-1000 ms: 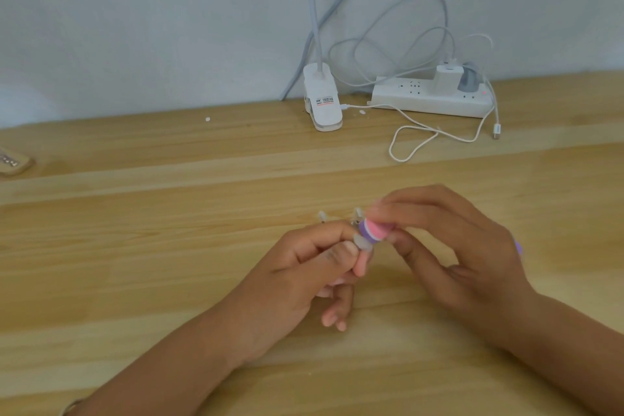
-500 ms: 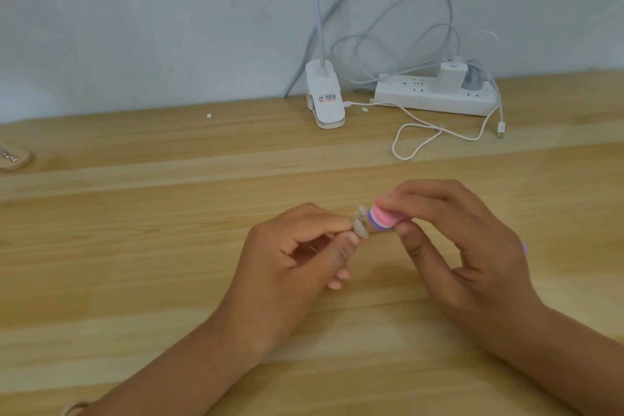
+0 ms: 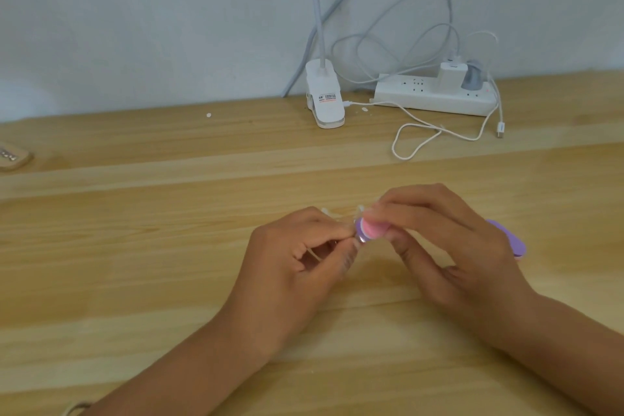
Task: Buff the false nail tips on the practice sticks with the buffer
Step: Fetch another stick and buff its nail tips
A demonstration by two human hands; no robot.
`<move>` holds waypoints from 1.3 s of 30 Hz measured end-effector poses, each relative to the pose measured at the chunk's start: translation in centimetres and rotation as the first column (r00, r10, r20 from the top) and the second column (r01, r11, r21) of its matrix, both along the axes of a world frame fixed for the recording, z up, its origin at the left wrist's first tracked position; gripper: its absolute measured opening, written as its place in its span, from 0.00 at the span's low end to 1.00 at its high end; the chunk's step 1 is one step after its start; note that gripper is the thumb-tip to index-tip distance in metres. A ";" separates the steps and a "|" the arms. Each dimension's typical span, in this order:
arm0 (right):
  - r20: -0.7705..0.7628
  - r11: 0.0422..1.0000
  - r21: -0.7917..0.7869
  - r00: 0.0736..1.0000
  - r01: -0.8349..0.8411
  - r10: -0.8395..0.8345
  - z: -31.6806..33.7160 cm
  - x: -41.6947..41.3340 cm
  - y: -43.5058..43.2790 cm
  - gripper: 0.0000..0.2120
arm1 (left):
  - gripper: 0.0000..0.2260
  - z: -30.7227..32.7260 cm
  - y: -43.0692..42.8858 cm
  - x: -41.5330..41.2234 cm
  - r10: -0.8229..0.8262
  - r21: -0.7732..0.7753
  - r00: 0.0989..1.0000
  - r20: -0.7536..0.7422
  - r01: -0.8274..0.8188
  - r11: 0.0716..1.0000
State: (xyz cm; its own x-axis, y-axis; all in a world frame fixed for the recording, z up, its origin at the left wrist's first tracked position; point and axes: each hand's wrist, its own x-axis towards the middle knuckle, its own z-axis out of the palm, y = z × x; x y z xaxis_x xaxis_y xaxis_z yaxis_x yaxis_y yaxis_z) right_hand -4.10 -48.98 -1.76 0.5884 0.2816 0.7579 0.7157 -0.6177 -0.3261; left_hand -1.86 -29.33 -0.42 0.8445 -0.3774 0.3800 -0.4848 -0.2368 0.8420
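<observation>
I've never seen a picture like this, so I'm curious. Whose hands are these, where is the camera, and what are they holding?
These are a person's two bare hands, not a machine. The camera sits on the person's head and looks down, so you see what they see. The left hand pinches thin clear practice sticks with false nail tips. The right hand holds a pink and purple buffer, touching one tip to smooth it. Below is a wooden table. At the back lie a white power strip, a lamp clip and a looping white cable.
</observation>
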 end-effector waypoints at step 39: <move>0.024 0.993 0.052 0.994 -0.104 0.103 0.1 -0.5 0.9 0.12 | 0.06 -0.1 0.1 0.3 -0.017 -0.119 1.000 -0.025 0.014 0.993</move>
